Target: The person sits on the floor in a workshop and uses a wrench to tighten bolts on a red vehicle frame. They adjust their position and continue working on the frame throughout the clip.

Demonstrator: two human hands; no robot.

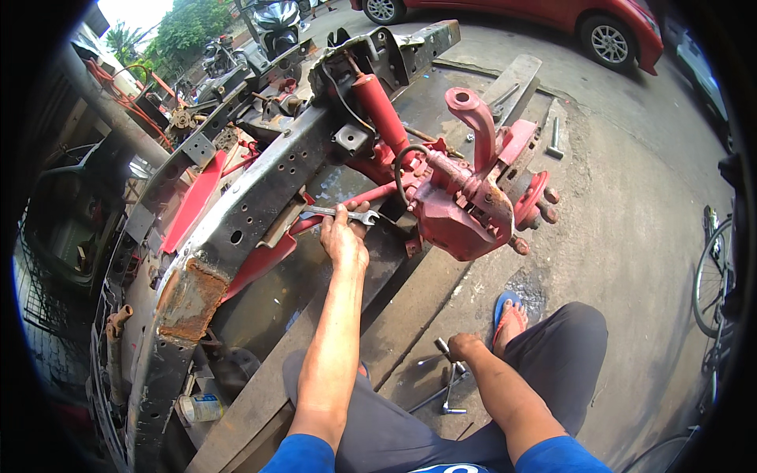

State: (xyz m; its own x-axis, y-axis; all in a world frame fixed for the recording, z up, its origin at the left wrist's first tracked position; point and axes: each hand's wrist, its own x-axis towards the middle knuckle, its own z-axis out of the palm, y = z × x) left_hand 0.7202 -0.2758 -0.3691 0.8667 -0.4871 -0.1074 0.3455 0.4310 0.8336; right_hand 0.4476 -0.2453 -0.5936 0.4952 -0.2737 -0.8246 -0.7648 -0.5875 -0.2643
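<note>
My left hand [344, 240] is closed round a steel wrench [364, 217], whose forked jaw sticks out to the right of the fingers. The other end reaches left toward the black frame rail [260, 185], beside a red suspension arm [374, 194]. Just right of it sits the red steering knuckle and brake caliper assembly [457, 217], with a red shock absorber [380, 106] rising behind. Low over the ground, my right hand [468, 348] is closed on a metal tool with a socket-like end [441, 344]; its grip hides the rest.
Other metal hand tools [451, 394] lie between my legs. Wooden planks [418, 315] run beside the frame. A hammer-like tool [555, 140] lies on the concrete at right. Farther off stand a red car [536, 20], a motorcycle [276, 20] and a bicycle [702, 272].
</note>
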